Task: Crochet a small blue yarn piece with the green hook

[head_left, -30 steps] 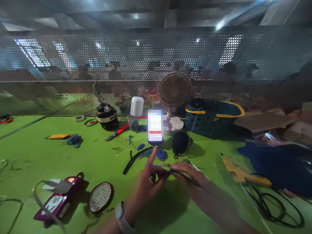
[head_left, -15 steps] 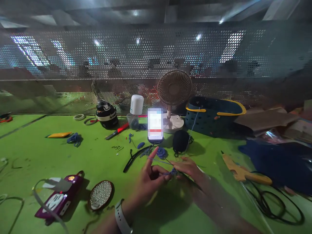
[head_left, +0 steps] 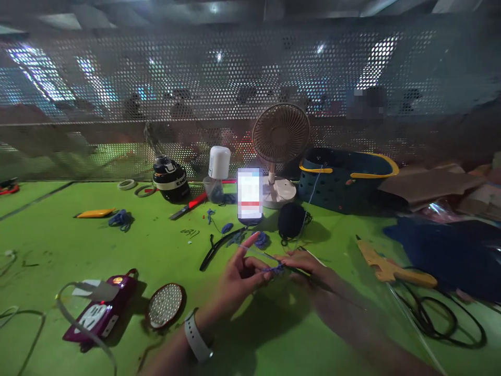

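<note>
Both forearms come in from the bottom edge, angled inward over the green surface [head_left: 168,261]; pale watch band [head_left: 197,337] on the left wrist. Left hand [head_left: 237,279]: index finger raised, pointing up and away, a thin yarn strand [head_left: 258,251] running from it to the work; thumb and other fingers curled in, grip pinched together on the small blue yarn piece [head_left: 277,269]. Right hand [head_left: 311,269]: bent inward, palm mostly hidden, grip closed around a slim dark tool [head_left: 303,273], its tip end at the yarn piece. Hands just beside each other, yarn piece between them, raised over the surface.

Left of the hands: purple power strip [head_left: 99,313], round dotted disc [head_left: 165,306]. Right: yellow glue gun [head_left: 385,266], lying flat, dark blue cloth [head_left: 442,266] beyond it. Just past the fingertips: curved black strip [head_left: 213,254], blue yarn coil [head_left: 261,239]. Farther: dark yarn ball [head_left: 291,222], then upright phone [head_left: 249,196], screen lit and blurred. Behind: fan [head_left: 281,133], dark basket [head_left: 332,190] with yellow handles, black bottle [head_left: 171,180]. Perforated screen [head_left: 219,83] at the back.
</note>
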Demonstrator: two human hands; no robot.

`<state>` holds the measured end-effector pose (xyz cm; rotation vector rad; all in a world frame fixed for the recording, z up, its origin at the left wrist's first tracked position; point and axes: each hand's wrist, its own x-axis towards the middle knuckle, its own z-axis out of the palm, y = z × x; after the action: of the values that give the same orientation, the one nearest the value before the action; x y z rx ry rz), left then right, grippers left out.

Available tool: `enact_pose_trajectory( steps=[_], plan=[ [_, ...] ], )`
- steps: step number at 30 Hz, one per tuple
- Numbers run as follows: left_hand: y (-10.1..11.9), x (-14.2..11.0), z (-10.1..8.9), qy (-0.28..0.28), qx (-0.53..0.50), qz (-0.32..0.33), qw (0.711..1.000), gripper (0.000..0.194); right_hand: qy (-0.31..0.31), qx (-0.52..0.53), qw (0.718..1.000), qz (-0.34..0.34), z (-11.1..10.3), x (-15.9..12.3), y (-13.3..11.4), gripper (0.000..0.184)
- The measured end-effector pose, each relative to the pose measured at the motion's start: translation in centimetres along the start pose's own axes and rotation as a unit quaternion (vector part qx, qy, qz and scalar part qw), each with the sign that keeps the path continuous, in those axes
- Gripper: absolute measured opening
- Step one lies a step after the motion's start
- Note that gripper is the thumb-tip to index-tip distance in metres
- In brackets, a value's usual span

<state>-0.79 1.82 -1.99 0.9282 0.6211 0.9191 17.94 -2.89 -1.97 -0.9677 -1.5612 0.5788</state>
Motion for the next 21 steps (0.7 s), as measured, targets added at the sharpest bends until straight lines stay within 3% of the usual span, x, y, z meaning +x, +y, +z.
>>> enact_pose_trajectory(
  steps=[10,21],
  plan=[
    [0.8,0.08,0.05,-0.018,0.0,-0.007,1.0,0.083,-0.015,0.033,0.998,0.056,-0.64,-0.68,0.72,0.02],
    [0.74,0.14,-0.24,-0.023,0.013,-0.004,1.0,0.071,-0.022,0.005,1.0,0.021,-0.83,-0.35,0.92,0.02]
  ],
)
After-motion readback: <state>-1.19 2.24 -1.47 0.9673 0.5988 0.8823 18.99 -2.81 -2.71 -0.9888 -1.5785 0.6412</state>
